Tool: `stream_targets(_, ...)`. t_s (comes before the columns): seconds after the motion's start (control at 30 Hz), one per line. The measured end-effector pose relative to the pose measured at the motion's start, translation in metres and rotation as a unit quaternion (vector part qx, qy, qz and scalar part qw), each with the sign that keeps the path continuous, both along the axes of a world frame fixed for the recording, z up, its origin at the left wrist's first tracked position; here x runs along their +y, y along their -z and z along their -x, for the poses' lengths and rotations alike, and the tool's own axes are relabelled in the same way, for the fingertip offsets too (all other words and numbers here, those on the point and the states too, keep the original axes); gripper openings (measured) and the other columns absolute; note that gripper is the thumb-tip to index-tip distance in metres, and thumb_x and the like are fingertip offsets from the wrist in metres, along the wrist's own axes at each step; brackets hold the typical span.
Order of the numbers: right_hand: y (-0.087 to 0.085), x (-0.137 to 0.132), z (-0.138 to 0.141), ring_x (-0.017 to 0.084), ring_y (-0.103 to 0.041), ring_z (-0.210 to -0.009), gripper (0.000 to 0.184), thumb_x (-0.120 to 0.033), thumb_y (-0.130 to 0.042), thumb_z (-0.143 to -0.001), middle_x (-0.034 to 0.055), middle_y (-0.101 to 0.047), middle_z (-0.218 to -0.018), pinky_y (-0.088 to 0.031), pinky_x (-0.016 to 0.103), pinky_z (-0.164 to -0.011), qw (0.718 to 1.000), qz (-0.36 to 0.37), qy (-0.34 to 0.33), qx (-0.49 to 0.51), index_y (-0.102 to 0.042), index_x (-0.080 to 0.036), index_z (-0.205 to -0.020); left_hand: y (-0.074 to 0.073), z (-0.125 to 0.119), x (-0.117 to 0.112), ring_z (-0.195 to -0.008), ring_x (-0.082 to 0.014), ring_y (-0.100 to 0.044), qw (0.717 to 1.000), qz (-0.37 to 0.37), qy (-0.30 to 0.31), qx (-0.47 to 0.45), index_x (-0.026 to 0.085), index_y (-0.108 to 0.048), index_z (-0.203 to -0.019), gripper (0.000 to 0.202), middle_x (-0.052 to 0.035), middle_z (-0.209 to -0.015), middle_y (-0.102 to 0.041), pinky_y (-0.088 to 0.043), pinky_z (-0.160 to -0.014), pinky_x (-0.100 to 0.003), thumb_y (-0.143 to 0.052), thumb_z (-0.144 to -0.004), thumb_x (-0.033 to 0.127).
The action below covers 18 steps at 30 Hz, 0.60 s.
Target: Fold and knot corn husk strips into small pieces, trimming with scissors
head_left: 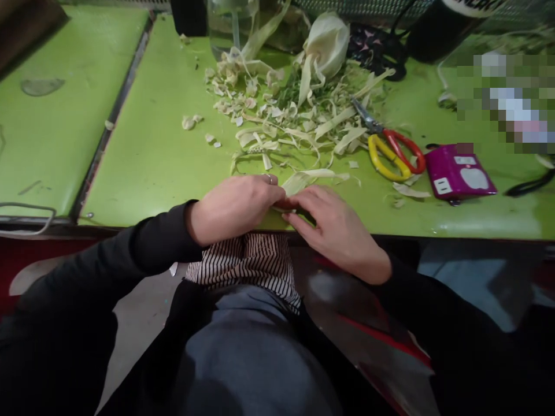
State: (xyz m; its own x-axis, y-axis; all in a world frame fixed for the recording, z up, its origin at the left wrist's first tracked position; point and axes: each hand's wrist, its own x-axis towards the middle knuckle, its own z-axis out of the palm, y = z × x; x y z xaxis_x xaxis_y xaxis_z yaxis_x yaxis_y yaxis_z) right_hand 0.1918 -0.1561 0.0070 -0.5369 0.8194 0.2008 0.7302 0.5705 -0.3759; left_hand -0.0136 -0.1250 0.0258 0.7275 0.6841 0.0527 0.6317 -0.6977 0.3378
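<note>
My left hand [234,208] and my right hand [336,231] meet at the front edge of the green table [147,156]. Both have their fingers pinched together on a pale leaf strip [303,180] that runs from between them out onto the table. Something small and reddish shows between the fingertips; I cannot make it out. A ring is on a finger of my left hand. Beyond the hands lies a heap of cut pale strips and scraps [281,115].
Scissors with one red and one yellow handle [392,153] lie right of the heap. A magenta box [459,173] sits further right, a black cable beside it. A pale husk bundle [325,46] and a glass jar [228,26] stand at the back. A second green table [56,115] adjoins on the left.
</note>
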Motion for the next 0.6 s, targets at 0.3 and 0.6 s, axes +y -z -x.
stream_targets(0.3, -0.004, 0.004, -0.006, 0.028, -0.063, -0.094, 0.022, -0.019, -0.047, -0.096, 0.0139, -0.071, -0.104, -0.051, 0.047, -0.088, 0.996, -0.07, -0.053, -0.003, -0.069, -0.017, -0.096, -0.008, -0.011, 0.011, -0.094, -0.0234, -0.063, 0.996, -0.049, 0.0, 0.077, 0.016, -0.075, -0.103, 0.026, -0.0106, -0.095, -0.068, -0.044, -0.068, -0.028, -0.051, -0.097, 0.016)
stream_targets(0.6, 0.004, -0.007, -0.004, 0.024, -0.061, -0.082, 0.016, -0.032, -0.059, -0.095, 0.0084, -0.067, -0.087, -0.051, 0.041, -0.078, 0.998, 0.001, 0.012, 0.056, -0.065, -0.02, -0.103, -0.015, -0.012, 0.013, -0.097, -0.0253, -0.062, 0.994, -0.021, -0.009, 0.108, 0.021, -0.075, -0.106, 0.023, -0.0094, -0.101, -0.066, -0.04, -0.067, -0.03, -0.054, -0.099, 0.027)
